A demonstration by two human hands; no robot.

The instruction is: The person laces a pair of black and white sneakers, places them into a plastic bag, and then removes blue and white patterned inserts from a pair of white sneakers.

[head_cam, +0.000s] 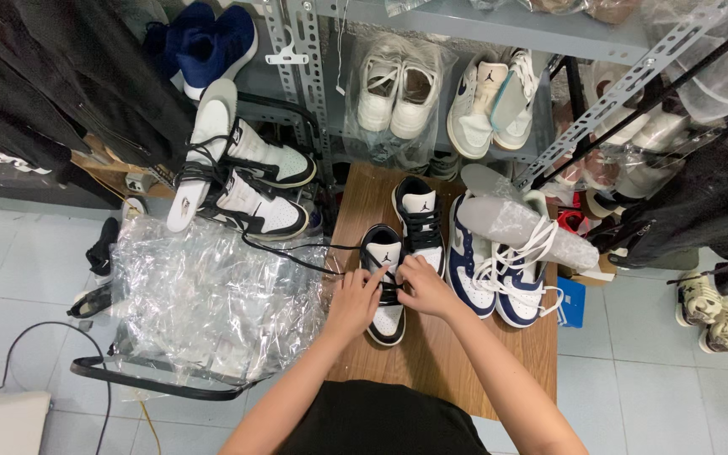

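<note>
On a small wooden table (431, 354) a black-and-white sneaker (385, 291) lies with its toe pointing towards me. My left hand (353, 299) and my right hand (422, 285) both pinch its black lace over the tongue. One long end of the lace (297, 253) trails off to the left. The matching black-and-white sneaker (420, 219) stands just behind and to the right.
A navy-and-white pair with white laces (499, 270) sits on the table's right side. Crumpled clear plastic (212, 295) covers a stand to the left. High-top sneakers (238, 181) rest behind it. A metal shelf (431, 93) at the back holds bagged shoes; dark clothes hang on both sides.
</note>
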